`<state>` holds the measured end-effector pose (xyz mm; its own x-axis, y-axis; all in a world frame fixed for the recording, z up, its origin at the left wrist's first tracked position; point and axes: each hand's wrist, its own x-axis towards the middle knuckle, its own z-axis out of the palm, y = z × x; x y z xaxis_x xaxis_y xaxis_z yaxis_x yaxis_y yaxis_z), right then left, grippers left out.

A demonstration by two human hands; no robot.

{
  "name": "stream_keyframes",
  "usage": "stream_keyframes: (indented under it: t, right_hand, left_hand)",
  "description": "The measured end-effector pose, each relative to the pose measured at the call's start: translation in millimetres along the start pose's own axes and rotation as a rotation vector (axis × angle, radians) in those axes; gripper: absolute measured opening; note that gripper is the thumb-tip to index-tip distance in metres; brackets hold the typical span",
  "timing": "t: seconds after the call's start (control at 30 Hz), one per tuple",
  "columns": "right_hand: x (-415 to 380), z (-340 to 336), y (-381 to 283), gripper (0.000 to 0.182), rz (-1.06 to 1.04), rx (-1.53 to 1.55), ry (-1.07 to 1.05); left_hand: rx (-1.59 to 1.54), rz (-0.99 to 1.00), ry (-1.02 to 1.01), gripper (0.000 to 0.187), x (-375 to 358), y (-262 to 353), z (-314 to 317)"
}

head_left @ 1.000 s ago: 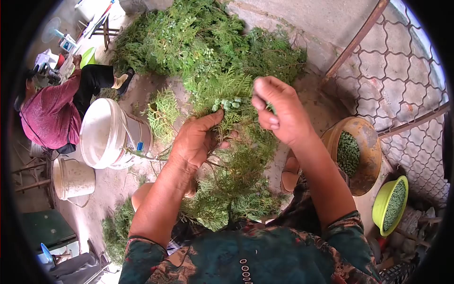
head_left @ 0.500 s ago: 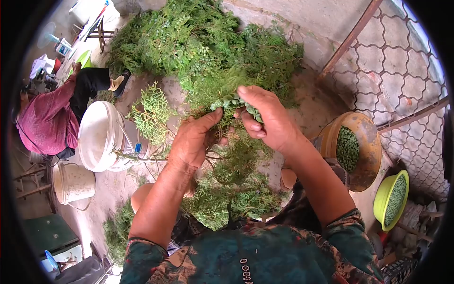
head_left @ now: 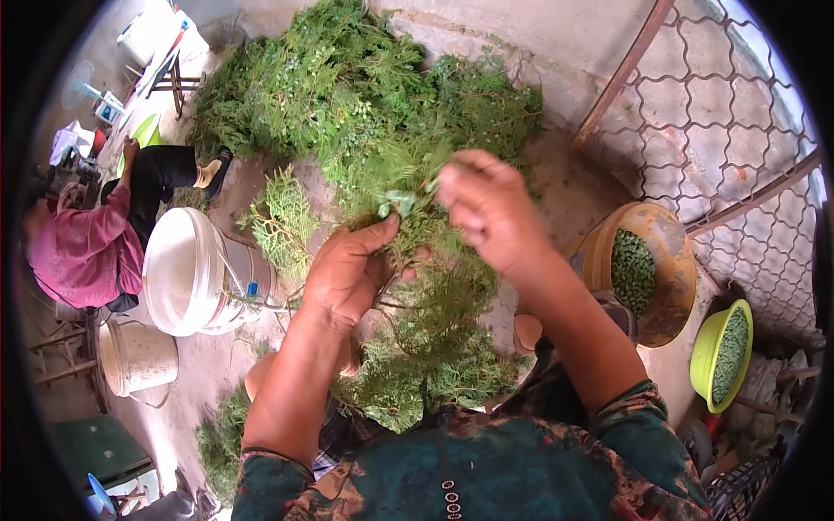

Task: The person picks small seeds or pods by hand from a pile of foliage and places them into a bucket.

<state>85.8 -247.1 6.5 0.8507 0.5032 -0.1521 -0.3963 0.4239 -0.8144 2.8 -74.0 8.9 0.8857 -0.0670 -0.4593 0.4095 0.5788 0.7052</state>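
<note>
Head view: the left hand (head_left: 347,271) has its thumb and fingers closed around a leafy branch (head_left: 439,291), held above the ground in front of the person's lap. A small cluster of green berries (head_left: 396,205) sits just beyond the left thumb. The right hand (head_left: 488,208), fingers curled, is just beside that cluster; it is blurred, so I cannot tell whether it grips anything. Beyond both hands lies a large pile of greenery (head_left: 321,87). A white bucket (head_left: 180,271) stands to the left, while a brown bucket (head_left: 676,286) and a lime-green bowl (head_left: 708,356), both holding green berries, are on the right.
</note>
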Motion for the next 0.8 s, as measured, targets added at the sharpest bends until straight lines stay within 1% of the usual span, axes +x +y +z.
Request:
stream_keyframes:
  t: [0.03, 0.07, 0.1, 0.17, 0.23, 0.27, 0.3, 0.37, 0.43, 0.5, 0.53, 0.63, 0.67, 0.7, 0.77, 0.8]
  right_hand:
    - [3, -9, -7, 0.009, -0.061, 0.105, 0.050]
    - [7, -19, -22, 0.007, -0.145, 0.279, 0.060]
    - [12, -28, -32, 0.006, -0.170, 0.411, -0.035]
    - [7, -36, -31, 0.011, -0.146, 0.417, -0.131]
    - [2, -26, -18, 0.017, -0.055, 0.461, -0.140]
    - [2, -24, -14, 0.028, -0.043, 0.459, -0.128]
    - [0, -21, -13, 0.028, -0.050, 0.455, -0.120]
    - [-2, -13, -12, 0.029, 0.016, 0.396, -0.088]
    - [-4, -9, -10, 0.031, 0.025, 0.360, -0.100]
    - [-4, -8, -8, 0.030, 0.113, 0.378, -0.151]
    - [-5, -7, -6, 0.030, 0.115, 0.380, -0.152]
    - [-6, -3, 0, 0.015, 0.143, 0.211, -0.161]
    - [-7, -1, 1, 0.012, 0.183, 0.193, -0.154]
    - [-8, 1, 2, 0.012, 0.190, 0.196, -0.156]
    - [-10, 6, 5, 0.014, 0.180, 0.000, -0.141]
    - [-12, 11, 6, 0.012, 0.169, -0.037, -0.121]
  left_hand:
    - [-0.026, -0.008, 0.014, 0.024, -1, 1, -1]
    - [-0.043, -0.024, 0.028, 0.024, -2, 3, -6]
    - [-0.044, -0.020, 0.027, 0.024, -2, 4, -8]
    - [-0.063, 0.016, 0.102, 0.022, 0, 3, -12]
    - [-0.075, -0.017, 0.065, 0.021, 5, 2, -16]
    - [-0.066, -0.022, 0.055, 0.021, 6, 1, -16]
    - [-0.060, -0.024, 0.048, 0.021, 6, -1, -15]
    - [-0.055, -0.019, 0.070, 0.021, 7, -3, -10]
    - [-0.029, 0.005, 0.109, 0.022, 11, -6, -11]
    - [-0.029, 0.023, 0.110, 0.021, 13, -7, -11]
    - [-0.031, 0.039, 0.106, 0.020, 13, -8, -11]
    - [-0.018, 0.081, 0.130, 0.019, 17, -9, -13]
    - [-0.033, 0.105, 0.160, 0.021, 17, -8, -10]
    - [-0.035, 0.104, 0.167, 0.021, 18, -9, -8]
    - [-0.050, 0.197, 0.115, 0.023, 20, -9, -7]
    - [-0.038, 0.217, 0.120, 0.024, 20, -9, -6]
